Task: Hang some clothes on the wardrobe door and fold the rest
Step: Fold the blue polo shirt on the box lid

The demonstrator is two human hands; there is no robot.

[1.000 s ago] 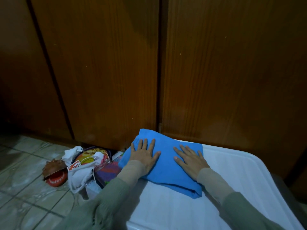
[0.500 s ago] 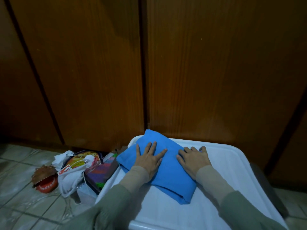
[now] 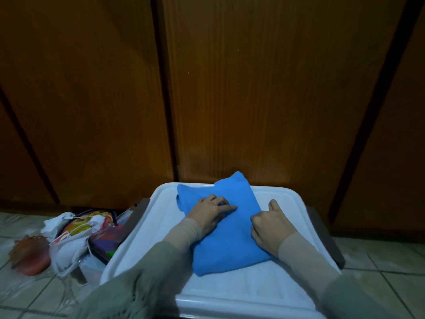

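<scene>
- Nearest, at the bottom edge: two grey-green sleeves (image 3: pixel 128 293) with beige cuffs, reaching forward over a white tray (image 3: pixel 161 229).
- On the tray's middle and far part: a folded blue cloth (image 3: pixel 230 247). Lies slanted, with one corner pointing toward the far rim and the near end pointing toward the person.
- Left hand (image 3: pixel 211 215) on top of the cloth's left half, palm down. Presses on the fabric with the index finger stretched to the right and the other fingers a little bent; grasps nothing, as far as can be seen.
- Right hand (image 3: pixel 271 224) at the cloth's right edge, touching it, with knuckles toward the left hand and thumb pointing away from the person. Has its fingers curled in; cannot tell if the fingertips pinch the edge or only push against it.
- Under the tray: a dark box (image 3: pixel 326 238), showing only as a brown strip on the right side and a short piece on the left.
- Around it, a pale tiled floor (image 3: pixel 379 272).
- Left of the tray, on the floor: a heap of white plastic bags (image 3: pixel 66 247) with colourful packages inside, touching the tray's left side.
- Further left, just beside the bags: a reddish-brown toy (image 3: pixel 30 256), blurred.
- Farthest, filling the whole upper part: brown wooden wardrobe doors (image 3: pixel 253 88), closed, with dark vertical gaps between them. Stands right behind the tray's far rim.
</scene>
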